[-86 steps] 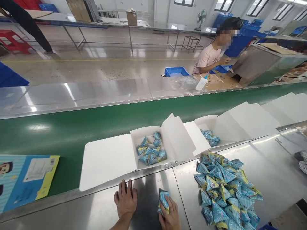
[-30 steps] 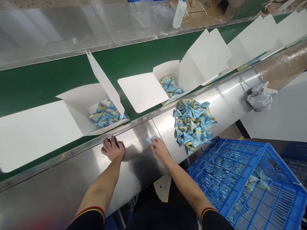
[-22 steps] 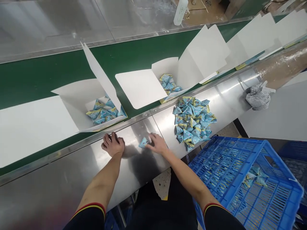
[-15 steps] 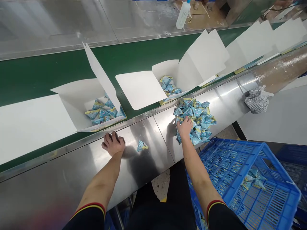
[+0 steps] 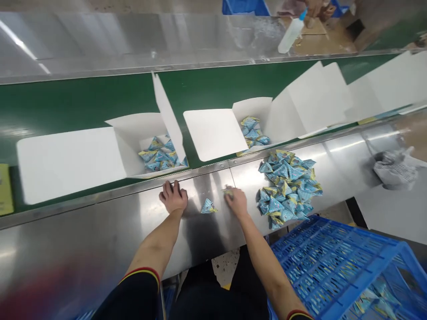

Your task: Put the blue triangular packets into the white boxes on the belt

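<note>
My left hand [image 5: 174, 198] lies on the metal ledge near the belt's edge, its fingers spread and holding nothing. A single blue-and-yellow triangular packet [image 5: 208, 206] lies on the metal just right of it. My right hand [image 5: 237, 202] is closed on another small packet [image 5: 228, 191], mostly hidden by the fingers and slightly blurred. Further right a heap of the same packets [image 5: 288, 186] sits on the ledge. Beyond the ledge, one open white box [image 5: 125, 153] and a second open white box [image 5: 263, 113] each have several packets inside.
The boxes stand on a green conveyor belt [image 5: 86, 98]. More white flaps [image 5: 383, 89] line the belt to the right. A striped cloth [image 5: 395, 169] lies on the right. Below the ledge stands a blue crate [image 5: 320, 262] with packets. A bottle [image 5: 292, 35] stands across the belt.
My right hand has moved left from the heap with a packet in its fingers. My left hand stays on the ledge. The whole view has shifted, and a yellow item shows at the far left.
</note>
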Available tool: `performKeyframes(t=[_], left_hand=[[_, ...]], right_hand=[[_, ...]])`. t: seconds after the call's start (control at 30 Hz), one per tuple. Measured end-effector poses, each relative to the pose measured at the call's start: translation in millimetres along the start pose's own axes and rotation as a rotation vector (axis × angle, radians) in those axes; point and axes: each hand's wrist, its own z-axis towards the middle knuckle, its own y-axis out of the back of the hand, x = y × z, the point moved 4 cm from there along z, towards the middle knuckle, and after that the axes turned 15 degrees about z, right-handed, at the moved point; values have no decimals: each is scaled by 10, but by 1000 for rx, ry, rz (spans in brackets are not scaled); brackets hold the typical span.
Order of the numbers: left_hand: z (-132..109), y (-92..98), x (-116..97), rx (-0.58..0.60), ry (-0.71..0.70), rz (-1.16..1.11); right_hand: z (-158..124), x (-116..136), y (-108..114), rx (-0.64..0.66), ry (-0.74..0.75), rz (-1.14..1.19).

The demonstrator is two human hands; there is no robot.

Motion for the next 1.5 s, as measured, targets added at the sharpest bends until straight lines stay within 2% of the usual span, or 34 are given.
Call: performKeyframes(t=[0.23,0.33,0.4,0.5,0.6,0.67,0.77,0.83,0.97,1.1,1.23,1.33,1.5], left_hand=[[2,1,18,75,19,33],[-12,13,34,65,19,34],[-17,6,42,49,20,33],[-21,-23,36,35,16,34],[-34,-53,14,24,22,53],[-45,-77,-6,15,26,70],[-62,-115,-32,-11,27,101],[-74,-133,-42,-26,20,128],[-103,-134,-60,-25,8,179],[-124,-128,-101,39,34,209],[-122,-121,-182,73,44,197],[-113,-107,-260,58,39,174],[-93,-60,-396,31,28,141]], right_hand=[[-33,-263,-83,-254,47,185],[-39,-240,-118,-249,60,232],[-74,-230,-145,-292,-13,281],[-219,-187,-203,-381,-102,348],[-479,-65,-248,-446,-46,328],[-670,38,-263,-478,53,285],[-852,194,-347,-367,290,242],[-879,232,-429,-271,369,189],[-776,140,-577,-122,287,72],[-665,121,-682,2,254,61],[-595,161,-694,-47,312,47],[-551,-2,-568,-153,307,72],[-482,-575,-204,-394,101,7]])
